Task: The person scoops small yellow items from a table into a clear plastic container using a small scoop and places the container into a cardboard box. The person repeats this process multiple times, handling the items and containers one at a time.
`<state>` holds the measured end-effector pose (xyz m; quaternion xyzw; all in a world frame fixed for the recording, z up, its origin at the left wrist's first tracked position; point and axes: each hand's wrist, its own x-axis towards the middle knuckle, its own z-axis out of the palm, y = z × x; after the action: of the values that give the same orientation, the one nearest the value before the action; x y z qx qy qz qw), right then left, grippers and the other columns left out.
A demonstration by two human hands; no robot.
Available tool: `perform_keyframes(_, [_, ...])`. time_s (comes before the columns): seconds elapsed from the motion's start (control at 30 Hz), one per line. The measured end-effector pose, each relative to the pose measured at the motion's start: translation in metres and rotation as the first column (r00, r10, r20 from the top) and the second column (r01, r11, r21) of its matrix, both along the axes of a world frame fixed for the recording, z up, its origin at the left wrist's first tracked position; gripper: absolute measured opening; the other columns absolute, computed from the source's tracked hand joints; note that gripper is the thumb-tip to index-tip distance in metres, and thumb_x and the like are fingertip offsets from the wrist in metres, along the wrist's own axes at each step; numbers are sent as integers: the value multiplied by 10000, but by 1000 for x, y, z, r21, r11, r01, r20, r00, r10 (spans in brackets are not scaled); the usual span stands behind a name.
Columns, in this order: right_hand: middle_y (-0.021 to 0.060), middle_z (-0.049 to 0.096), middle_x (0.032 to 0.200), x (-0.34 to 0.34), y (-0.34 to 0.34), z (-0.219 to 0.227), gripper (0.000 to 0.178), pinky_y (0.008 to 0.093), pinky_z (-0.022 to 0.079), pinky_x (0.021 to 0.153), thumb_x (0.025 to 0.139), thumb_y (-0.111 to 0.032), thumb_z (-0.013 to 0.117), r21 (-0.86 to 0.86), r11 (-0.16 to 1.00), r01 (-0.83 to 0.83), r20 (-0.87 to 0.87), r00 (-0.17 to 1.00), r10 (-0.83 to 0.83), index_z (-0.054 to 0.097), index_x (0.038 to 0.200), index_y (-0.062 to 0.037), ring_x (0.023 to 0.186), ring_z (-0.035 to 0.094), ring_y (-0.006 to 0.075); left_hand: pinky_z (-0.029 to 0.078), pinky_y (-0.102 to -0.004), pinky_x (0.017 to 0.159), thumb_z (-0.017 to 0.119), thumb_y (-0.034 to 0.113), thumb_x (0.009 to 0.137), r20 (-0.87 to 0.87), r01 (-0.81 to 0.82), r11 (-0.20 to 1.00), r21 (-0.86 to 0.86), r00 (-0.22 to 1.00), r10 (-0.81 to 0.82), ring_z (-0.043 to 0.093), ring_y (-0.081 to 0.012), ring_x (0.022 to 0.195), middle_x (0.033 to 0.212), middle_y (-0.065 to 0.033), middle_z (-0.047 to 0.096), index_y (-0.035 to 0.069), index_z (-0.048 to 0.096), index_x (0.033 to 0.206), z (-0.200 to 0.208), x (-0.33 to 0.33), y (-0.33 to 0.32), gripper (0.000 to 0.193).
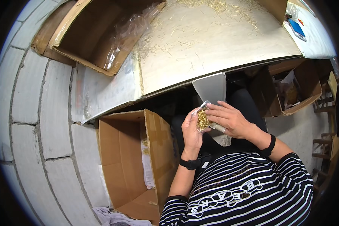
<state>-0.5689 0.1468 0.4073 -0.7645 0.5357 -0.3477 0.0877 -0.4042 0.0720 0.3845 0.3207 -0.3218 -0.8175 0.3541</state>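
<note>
My left hand (pixel 192 129) is closed around a small clear plastic box (pixel 206 102), held above my lap. Thin gold-coloured metal pins (pixel 203 121) fill the box in a tangled heap. From the right, my right hand (pixel 230 119) reaches across, its fingers stretched out over the box's edge and touching the pins. A pale wrapping (pixel 218 127) covers its thumb, which sits just below the fingers by the box. More gold pins (pixel 229 6) lie scattered over the pale worktop (pixel 177 71) in front of me.
An open cardboard box (pixel 124 150) stands at lower left; another cardboard box (pixel 90 41) lies on its side at the worktop's left end. A grey chute (pixel 211 88) hangs under the front edge. At right are a cardboard box (pixel 299 103) and a blue-screened phone (pixel 297 29).
</note>
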Motion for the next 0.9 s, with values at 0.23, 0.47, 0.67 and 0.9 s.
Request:
perform_keyframes(0.23, [112,587,1221,-1,-5,10,529,441,429,981,700,-216,764,-61,995,83,153,985,-73,579,1166,-48,1196,523,292,599,-271,543,481,193,977,3,4,1000,-8,1000,-4,674,-152,767,957,-98,651,-4,545,1150,1,-10,3,270])
perform_keyframes(0.47, [130,577,1243,-26,10,14,543,439,437,965,686,-264,773,-34,996,84,228,971,-74,595,1152,-49,1197,520,331,596,-276,510,475,252,979,34,4,1000,-27,999,-3,681,-186,809,995,-120,642,-6,548,1140,6,-6,1,312])
perform_keyframes(0.67, [89,603,1137,-4,3,3,307,457,436,944,668,-125,744,-160,987,-31,83,996,45,637,944,-44,1173,525,295,573,-243,496,466,219,984,22,-8,1000,-11,1000,8,669,-149,751,980,-110,647,-9,555,1131,2,-9,6,285])
perform_keyframes(0.9, [83,608,1078,1,4,9,250,481,404,972,646,52,654,-63,996,-70,199,977,81,631,882,-29,1159,526,293,575,-230,505,481,206,980,87,1,999,-43,996,3,655,-122,696,917,-89,652,-12,567,1113,5,-9,8,269])
